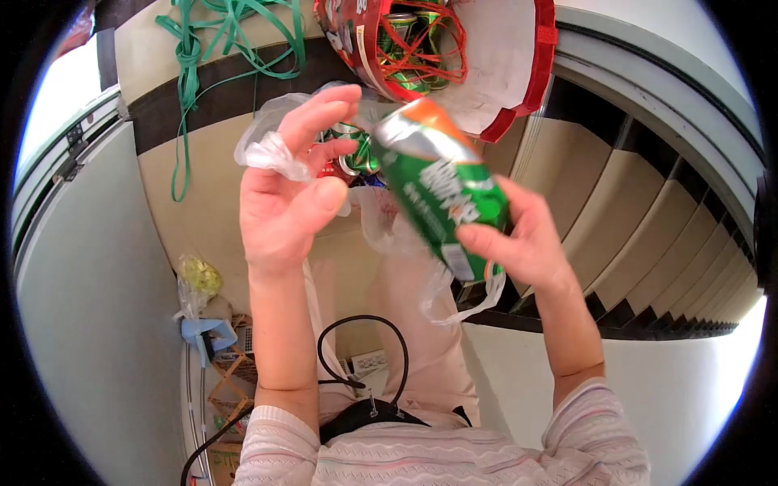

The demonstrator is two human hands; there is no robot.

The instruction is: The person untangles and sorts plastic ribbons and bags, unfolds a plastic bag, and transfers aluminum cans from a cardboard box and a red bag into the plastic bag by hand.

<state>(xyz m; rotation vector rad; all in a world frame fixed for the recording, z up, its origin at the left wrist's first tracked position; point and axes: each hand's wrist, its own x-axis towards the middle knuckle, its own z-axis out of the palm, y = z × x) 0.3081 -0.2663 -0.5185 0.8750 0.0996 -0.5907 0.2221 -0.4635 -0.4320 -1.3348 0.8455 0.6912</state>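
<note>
In the head view my right hand [527, 243] grips a green and silver drink can [442, 190] with an orange end, slightly blurred and tilted. To its left my left hand [284, 211] is raised, thumb and fingertips apart, with part of a thin white plastic bag [275, 155] bunched around its fingers. The bag hangs open below and behind my hands. Several green and red cans [356, 154] show inside it, partly hidden by my left hand. A white loop of the bag dangles under the can near my right wrist.
A large red sack [527, 105] with a white inside lies open at the top, holding green cans and red string [454, 57]. Tangled green strapping [235, 28] lies at upper left. Stairs [600, 194] descend at right. A grey door [97, 267] stands at left.
</note>
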